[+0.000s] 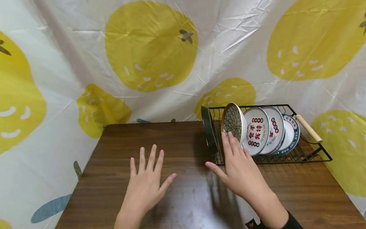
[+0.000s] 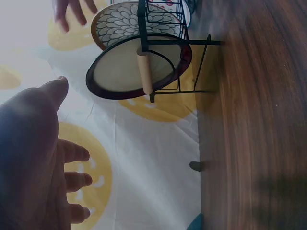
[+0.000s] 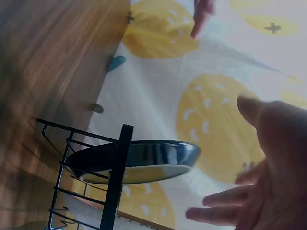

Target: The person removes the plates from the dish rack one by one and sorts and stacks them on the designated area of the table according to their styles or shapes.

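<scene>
My left hand (image 1: 145, 187) is held over the table, palm down, fingers spread and holding nothing. Farther right, my right hand (image 1: 241, 171) hovers in front of the black wire dish rack (image 1: 288, 162), fingers straight. In the head view its fingertips overlap a petal-patterned bowl (image 1: 232, 118) standing on edge in the rack. Left of that bowl leans a dark dish (image 1: 209, 131), whose cream inside shows in the left wrist view. To the bowl's right stand white plates with red characters (image 1: 256, 131) and a smaller blue-rimmed plate (image 1: 296, 140).
Brown wood makes up the tabletop (image 1: 120, 143). A pale wooden handle (image 1: 308, 128) sits on the rack's right end. Behind and beside the table hangs a white cloth (image 1: 160, 106) printed with yellow fruit.
</scene>
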### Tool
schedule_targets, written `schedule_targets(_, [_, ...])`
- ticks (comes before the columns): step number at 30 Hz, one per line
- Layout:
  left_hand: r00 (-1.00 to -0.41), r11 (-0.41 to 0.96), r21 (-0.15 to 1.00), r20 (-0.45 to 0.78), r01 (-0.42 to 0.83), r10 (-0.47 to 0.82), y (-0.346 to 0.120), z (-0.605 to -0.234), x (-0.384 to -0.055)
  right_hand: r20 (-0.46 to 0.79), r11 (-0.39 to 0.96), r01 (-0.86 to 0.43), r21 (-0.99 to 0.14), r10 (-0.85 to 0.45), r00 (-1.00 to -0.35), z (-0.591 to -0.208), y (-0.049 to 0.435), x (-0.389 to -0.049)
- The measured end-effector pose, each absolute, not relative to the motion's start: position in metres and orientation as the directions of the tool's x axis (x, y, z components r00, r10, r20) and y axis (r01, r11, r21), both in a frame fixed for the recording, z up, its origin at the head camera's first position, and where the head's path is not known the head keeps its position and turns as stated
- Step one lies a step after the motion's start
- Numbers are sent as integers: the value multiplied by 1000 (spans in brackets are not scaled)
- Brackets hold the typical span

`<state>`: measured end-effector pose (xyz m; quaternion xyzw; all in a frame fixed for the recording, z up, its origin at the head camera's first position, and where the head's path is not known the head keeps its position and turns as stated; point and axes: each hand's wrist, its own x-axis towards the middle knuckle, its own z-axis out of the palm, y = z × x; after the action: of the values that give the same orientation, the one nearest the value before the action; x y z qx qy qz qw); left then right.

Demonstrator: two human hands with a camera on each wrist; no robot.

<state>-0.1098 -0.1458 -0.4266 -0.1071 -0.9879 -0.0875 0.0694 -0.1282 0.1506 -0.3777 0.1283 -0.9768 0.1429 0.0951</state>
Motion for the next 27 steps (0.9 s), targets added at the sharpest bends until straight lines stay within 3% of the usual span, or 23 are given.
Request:
schedule_targets(4, [-971, 963, 168, 148, 213, 189, -148, -429, -109, 208, 903, -264, -339, -202, -957, -374, 142, -157])
schedule_targets(13, [-974, 959, 192, 123, 211, 189, -149, -439, -107, 139, 905, -187, -382, -143, -980, -405, 134, -200])
schedule_targets(27, [-976, 952, 225, 117, 206, 183, -147, -451, -110, 274, 911, -189, -366, -89, -958, -429, 122, -214])
